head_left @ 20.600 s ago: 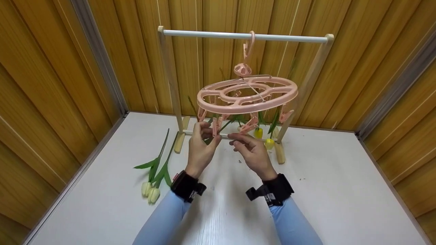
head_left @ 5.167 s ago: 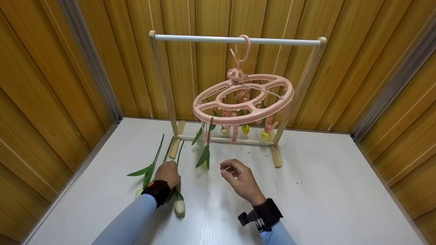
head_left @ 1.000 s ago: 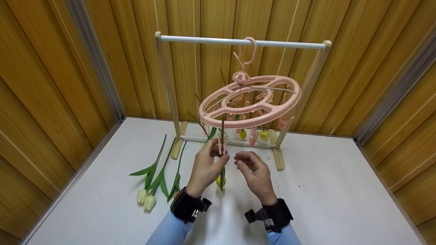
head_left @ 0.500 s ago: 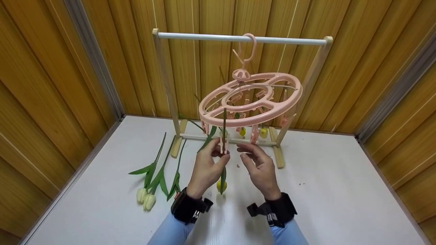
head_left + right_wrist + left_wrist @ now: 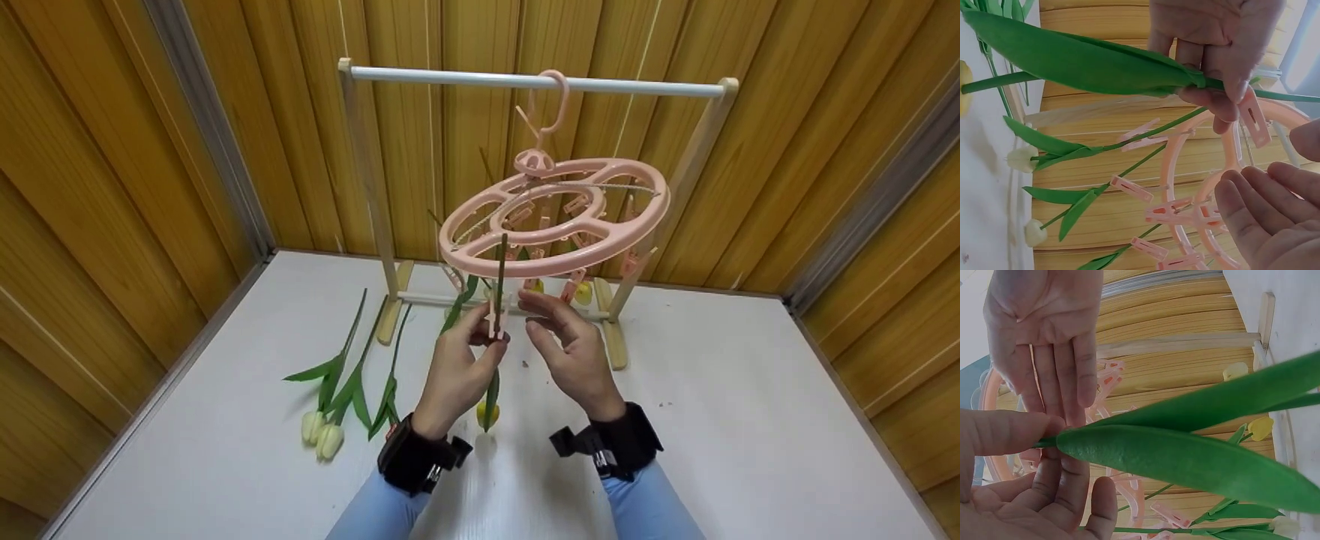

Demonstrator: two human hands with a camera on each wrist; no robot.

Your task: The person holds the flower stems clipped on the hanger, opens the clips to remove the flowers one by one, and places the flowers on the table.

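My left hand (image 5: 461, 375) pinches the stem of an upside-down yellow tulip (image 5: 487, 415) just above its leaves. A pink clothespin (image 5: 496, 321) at the fingertips lies along the stem, under the near rim of the pink round hanger (image 5: 555, 265). The right wrist view shows thumb and fingers on the stem, beside the tulip's big green leaf (image 5: 1089, 62). Off to the right, my right hand (image 5: 571, 349) is held up with loosely bent fingers and nothing in them. Two white tulips (image 5: 1022, 160) hang behind, heads down.
The hanger hooks onto the white bar (image 5: 450, 76) of a wooden-sided rack. Tulips with white heads (image 5: 328, 442) lie on the white table (image 5: 225, 450) at left; one head there is hidden by my left wrist. More clothespins (image 5: 574, 287) and yellow tulips (image 5: 583, 293) hang farther back.
Since about five seconds ago my left hand has gone from the tulips on the table to the yellow tulip's stem at the hanger. Over the last second my right hand has risen slightly.
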